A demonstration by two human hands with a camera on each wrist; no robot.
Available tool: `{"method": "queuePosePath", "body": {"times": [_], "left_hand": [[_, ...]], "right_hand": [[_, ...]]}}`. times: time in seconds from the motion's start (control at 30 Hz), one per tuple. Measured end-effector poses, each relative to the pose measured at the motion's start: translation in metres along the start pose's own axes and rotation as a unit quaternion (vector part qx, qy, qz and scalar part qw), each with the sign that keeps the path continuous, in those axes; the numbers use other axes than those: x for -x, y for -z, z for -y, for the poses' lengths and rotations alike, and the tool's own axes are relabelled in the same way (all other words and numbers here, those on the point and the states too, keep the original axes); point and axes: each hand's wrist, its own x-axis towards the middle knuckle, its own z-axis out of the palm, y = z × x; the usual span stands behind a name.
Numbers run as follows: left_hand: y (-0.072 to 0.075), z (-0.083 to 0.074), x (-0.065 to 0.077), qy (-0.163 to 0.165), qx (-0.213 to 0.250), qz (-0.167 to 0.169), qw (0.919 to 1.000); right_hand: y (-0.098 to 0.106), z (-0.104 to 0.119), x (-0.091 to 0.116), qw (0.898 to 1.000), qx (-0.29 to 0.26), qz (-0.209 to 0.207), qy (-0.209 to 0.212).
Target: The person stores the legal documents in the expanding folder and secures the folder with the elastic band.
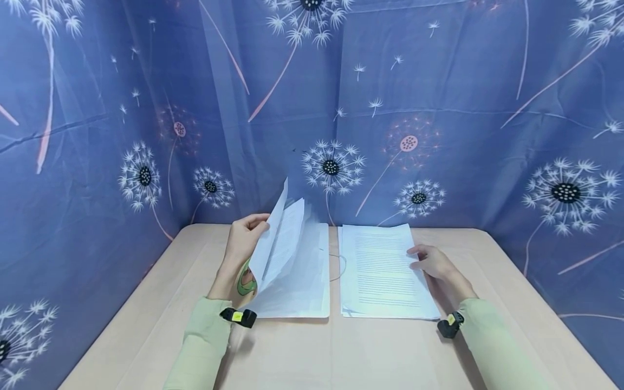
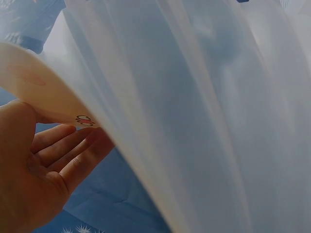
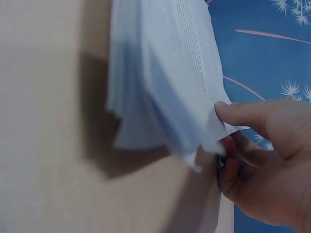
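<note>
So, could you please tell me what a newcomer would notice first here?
Most likely the blue dandelion-print cloth behind the table. Left of centre, the left hand holds up part of an open folder; to its right, the right hand pinches the right edge of some printed sheets.

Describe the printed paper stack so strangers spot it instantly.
On the pale table, find the right hand. It pinches the right edge of the paper stack, whose printed rows face up, while the sheets at left stand fanned.
</note>
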Motion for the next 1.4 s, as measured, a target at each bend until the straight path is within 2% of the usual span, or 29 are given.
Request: {"method": "queuePosePath", "body": {"times": [0.2,0.33,0.6,0.77,0.97,1.4], "left_hand": [[0.0,-0.001,0.0,0.0,0.003,0.001,1.0],[0.001,-0.001,0.0,-0.002,0.004,-0.001,1.0],[0.0,-0.001,0.0,0.002,0.004,0.0,1.0],[0.0,-0.001,0.001,0.002,0.005,0.002,1.0],[0.001,-0.001,0.0,0.002,0.004,0.003,1.0],[0.001,-0.003,0.002,0.01,-0.001,0.006,0.9999]], "right_hand": [[0.003,-0.001,0.001,1.0,0.008,-0.008,-0.002],[0.005,-0.006,-0.001,1.0,-0.005,-0.008,-0.004],[0.017,0.002,0.004,0.998,-0.041,-0.032,0.041],[0.028,0.013,0.01,0.997,-0.058,-0.033,0.025],[0.041,0.022,0.016,0.996,-0.065,-0.041,0.043],[0.06,0.037,0.021,0.994,-0.096,-0.049,0.022]]}}
